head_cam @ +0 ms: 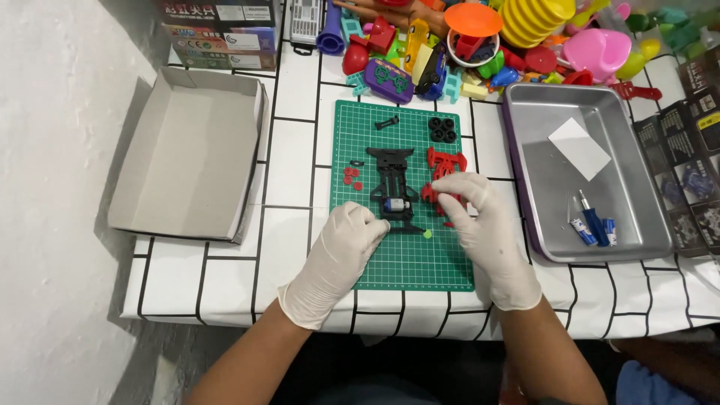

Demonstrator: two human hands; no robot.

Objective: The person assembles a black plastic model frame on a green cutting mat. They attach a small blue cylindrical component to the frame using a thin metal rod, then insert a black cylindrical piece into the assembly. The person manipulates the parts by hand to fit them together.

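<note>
Both hands are gloved in white, with the forearms left bare. The left hand (341,251) is held palm down, its fingers curled loosely inward. The right hand (480,225) is raised slightly, thumb and fingertips (444,184) drawn together in a pinch.

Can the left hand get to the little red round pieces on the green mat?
Probably yes. The left hand rests on the green mat, and the small red round pieces lie just ahead of it on the mat's left side, with nothing between them.
</note>
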